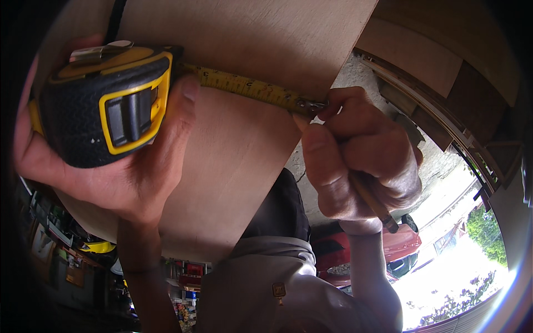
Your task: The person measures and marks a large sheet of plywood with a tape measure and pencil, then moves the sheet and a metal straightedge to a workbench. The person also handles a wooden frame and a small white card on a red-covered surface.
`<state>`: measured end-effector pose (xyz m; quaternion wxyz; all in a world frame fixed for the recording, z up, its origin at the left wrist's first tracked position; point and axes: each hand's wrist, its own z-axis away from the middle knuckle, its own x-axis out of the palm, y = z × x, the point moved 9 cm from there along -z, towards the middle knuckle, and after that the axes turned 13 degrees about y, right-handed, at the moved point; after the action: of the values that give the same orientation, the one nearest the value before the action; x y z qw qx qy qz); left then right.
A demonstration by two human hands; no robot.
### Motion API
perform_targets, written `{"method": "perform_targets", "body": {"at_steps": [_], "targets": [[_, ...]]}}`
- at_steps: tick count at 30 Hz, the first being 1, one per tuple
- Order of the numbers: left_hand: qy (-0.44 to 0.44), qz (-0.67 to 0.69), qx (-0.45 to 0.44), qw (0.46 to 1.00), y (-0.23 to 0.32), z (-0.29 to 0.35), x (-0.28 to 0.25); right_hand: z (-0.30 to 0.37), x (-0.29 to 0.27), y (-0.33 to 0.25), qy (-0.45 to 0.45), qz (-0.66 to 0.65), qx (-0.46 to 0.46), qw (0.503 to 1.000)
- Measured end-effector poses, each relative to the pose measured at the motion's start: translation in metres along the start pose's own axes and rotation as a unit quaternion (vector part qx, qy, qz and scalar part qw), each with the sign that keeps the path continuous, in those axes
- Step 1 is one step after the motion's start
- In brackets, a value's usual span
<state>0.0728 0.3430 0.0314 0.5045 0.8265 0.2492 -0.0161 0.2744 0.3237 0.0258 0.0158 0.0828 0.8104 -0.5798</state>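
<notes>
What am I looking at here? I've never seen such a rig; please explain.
There's no machine here: a person works bare-handed. The single picture comes from a fisheye camera on that person's head, looking down, so straight edges bend near the rim. The left hand holds a black-and-yellow tape measure; its blade stretches across a wooden board toward the board's edge. The right hand grips what looks like a pencil, its fingers at the blade's metal hook. A red car stands beyond.
</notes>
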Motion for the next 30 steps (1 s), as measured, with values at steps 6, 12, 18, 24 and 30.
{"method": "perform_targets", "body": {"at_steps": [6,12,18,24,30], "targets": [[0.008,0.000,-0.011,1.000,-0.0018,0.0004,-0.0018,0.0004,0.0007,-0.0006,0.005,0.004,0.000,1.000],[0.007,-0.001,-0.014,1.000,-0.0025,0.0017,-0.0032,-0.0006,0.0010,-0.0021,0.003,0.013,0.003,1.000],[0.001,0.012,-0.007,1.000,-0.0021,0.0017,-0.0018,-0.0005,0.0004,-0.0019,0.022,0.015,0.000,1.000],[0.008,0.031,-0.006,0.999,0.0014,0.0037,0.0025,0.0002,-0.0008,-0.0013,0.039,0.018,0.006,0.999],[0.010,0.034,-0.003,0.999,0.0014,0.0034,0.0026,-0.0007,-0.0005,-0.0005,0.037,0.010,0.007,0.999]]}}
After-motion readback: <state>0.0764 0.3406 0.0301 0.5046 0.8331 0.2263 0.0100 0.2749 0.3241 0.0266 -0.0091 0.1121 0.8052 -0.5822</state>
